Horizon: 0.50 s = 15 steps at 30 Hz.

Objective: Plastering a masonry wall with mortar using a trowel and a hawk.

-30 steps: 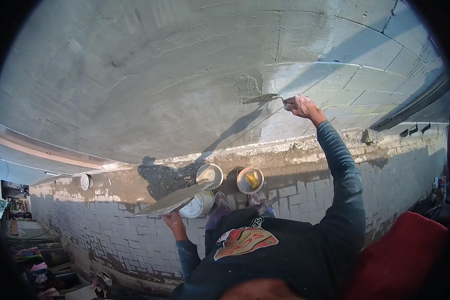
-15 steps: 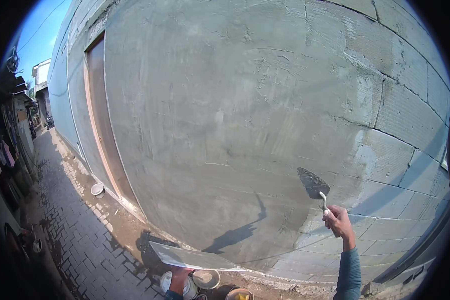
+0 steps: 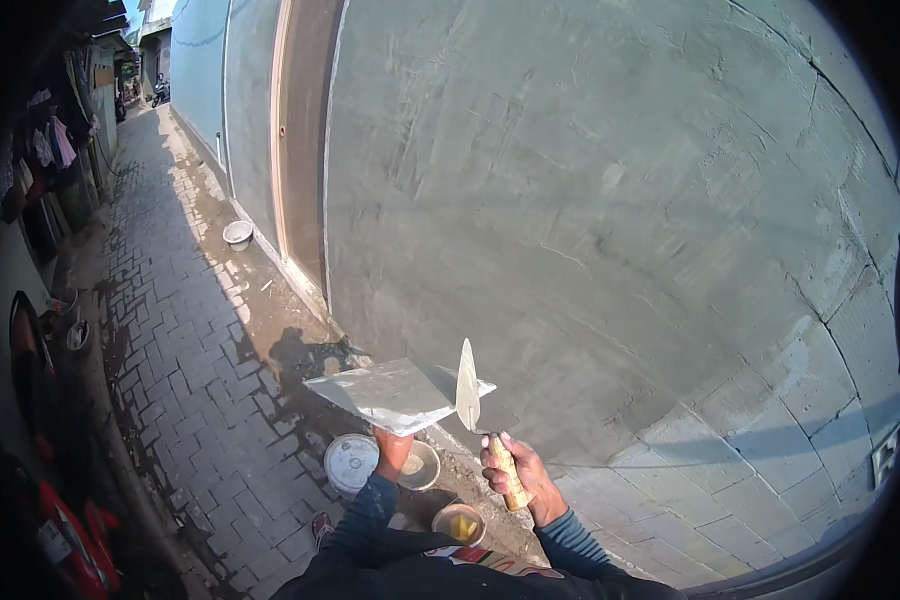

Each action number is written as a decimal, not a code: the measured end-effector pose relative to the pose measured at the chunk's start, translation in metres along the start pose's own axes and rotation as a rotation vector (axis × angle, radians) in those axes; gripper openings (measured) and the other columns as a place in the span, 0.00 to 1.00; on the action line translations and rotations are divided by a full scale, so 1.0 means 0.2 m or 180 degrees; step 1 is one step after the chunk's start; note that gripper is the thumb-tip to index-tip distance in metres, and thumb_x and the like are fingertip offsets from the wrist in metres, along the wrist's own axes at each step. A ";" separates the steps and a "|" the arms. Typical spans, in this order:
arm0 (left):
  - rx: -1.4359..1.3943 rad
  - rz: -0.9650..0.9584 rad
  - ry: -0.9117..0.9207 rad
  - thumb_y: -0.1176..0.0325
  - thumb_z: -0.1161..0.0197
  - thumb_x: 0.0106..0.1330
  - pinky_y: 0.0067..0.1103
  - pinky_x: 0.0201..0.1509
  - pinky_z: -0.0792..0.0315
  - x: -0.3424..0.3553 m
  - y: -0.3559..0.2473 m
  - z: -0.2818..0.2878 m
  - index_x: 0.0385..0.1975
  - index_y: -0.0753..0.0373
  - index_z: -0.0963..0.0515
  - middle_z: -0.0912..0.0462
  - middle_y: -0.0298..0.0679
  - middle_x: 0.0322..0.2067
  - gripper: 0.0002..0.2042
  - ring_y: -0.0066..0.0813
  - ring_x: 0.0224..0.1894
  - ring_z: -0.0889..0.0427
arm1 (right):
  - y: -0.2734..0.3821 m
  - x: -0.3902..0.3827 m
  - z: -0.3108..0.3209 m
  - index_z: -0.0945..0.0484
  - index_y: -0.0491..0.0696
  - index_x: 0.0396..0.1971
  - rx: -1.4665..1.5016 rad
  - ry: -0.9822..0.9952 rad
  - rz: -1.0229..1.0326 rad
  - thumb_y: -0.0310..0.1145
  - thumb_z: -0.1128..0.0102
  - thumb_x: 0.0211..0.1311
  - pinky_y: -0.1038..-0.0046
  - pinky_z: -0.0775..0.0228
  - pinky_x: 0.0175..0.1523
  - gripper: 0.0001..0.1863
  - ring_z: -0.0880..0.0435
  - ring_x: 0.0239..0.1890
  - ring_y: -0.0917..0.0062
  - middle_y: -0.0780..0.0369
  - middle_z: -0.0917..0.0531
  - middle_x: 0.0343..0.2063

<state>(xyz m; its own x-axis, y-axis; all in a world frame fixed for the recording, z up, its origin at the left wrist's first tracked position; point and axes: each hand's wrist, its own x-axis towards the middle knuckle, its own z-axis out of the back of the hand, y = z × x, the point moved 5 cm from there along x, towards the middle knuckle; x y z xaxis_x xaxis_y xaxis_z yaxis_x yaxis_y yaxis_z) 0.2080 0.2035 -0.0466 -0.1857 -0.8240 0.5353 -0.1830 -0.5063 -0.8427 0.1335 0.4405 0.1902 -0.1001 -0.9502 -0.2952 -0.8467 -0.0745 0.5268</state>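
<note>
My left hand [image 3: 393, 448] holds a thin square mortar board [image 3: 380, 395] from beneath, held flat at waist height. My right hand [image 3: 525, 472] grips the wooden handle of a pointed trowel [image 3: 467, 385], its pale blade upright just beside the board's right edge. Ahead is a large wall [image 3: 590, 190] with damp grey plaster; bare pale blocks [image 3: 730, 480] show at its lower right. Below my hands stand a white lidded bucket [image 3: 350, 462], a pale basin [image 3: 423, 467] and a container [image 3: 458, 522] with something yellow in it.
A paved alley [image 3: 170, 350] runs away to the upper left, with a small bucket [image 3: 238, 236] by the wall. A brown door [image 3: 300, 120] is set in that wall. Hanging clothes [image 3: 62, 145] and a red object [image 3: 65, 530] line the alley's left side.
The view has swung left along the alley. My right hand has brought the trowel from the plastered wall down and leftward to beside the board, turning its blade.
</note>
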 end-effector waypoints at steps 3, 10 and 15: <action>-0.1272 0.0908 -0.0901 0.71 0.35 0.62 0.34 0.54 0.28 0.28 -0.14 0.33 0.51 0.70 0.25 0.17 0.50 0.46 0.18 0.46 0.48 0.18 | -0.18 0.10 -0.08 0.28 0.44 0.51 0.0283 0.0088 -0.0617 0.47 0.49 0.72 0.79 0.35 0.16 0.21 0.30 0.17 0.82 0.63 0.28 0.27; 0.0031 0.1090 -0.0456 0.67 0.41 0.68 0.34 0.56 0.31 0.81 -0.07 1.05 0.51 0.67 0.24 0.18 0.45 0.47 0.15 0.41 0.50 0.22 | -0.08 0.34 -0.37 0.21 0.40 0.47 -0.3114 -0.0755 0.0022 0.41 0.43 0.71 0.80 0.30 0.23 0.18 0.25 0.18 0.81 0.64 0.23 0.25; 0.3031 -0.0988 0.0494 0.63 0.47 0.71 0.39 0.68 0.39 1.05 -0.25 1.21 0.60 0.62 0.28 0.25 0.46 0.59 0.20 0.46 0.62 0.29 | 0.20 0.58 -0.57 0.22 0.40 0.52 -0.6102 -0.1669 0.2166 0.36 0.35 0.62 0.67 0.27 0.34 0.22 0.19 0.26 0.70 0.57 0.17 0.31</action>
<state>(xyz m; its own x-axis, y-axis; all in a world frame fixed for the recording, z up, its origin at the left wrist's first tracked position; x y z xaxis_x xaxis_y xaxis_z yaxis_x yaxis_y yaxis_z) 0.4116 -0.0061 0.0951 -0.3966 -0.6137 0.6827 0.5888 -0.7406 -0.3237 0.1481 0.2923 0.2677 -0.4819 -0.8268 0.2900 0.8173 -0.3049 0.4890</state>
